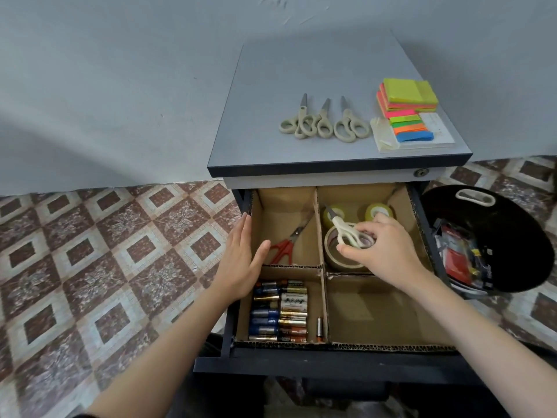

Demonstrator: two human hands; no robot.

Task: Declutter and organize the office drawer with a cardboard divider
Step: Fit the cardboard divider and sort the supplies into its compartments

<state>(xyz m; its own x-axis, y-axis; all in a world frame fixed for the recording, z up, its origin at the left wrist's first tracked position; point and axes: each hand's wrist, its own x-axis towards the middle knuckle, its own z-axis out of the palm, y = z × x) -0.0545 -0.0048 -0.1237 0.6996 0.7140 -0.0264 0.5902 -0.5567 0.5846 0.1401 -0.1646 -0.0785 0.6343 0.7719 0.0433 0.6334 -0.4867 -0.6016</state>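
The open drawer (331, 362) holds a cardboard divider (320, 233) with four compartments. Red-handled scissors (284, 247) lie in the back left one. Several batteries (278, 312) fill the front left one. Tape rolls (378, 210) sit in the back right one, and the front right compartment (379, 312) holds nothing. My right hand (382, 247) grips the handles of cream scissors (346, 232) over a brown tape roll (340, 260). My left hand (241, 257) rests flat with straight fingers against the drawer's left wall.
On the cabinet top (262, 116) lie three cream scissors (325, 123) and stacks of coloured sticky notes (407, 114). A black bin (497, 242) with discarded items stands right of the drawer. Patterned tile floor (105, 251) lies to the left.
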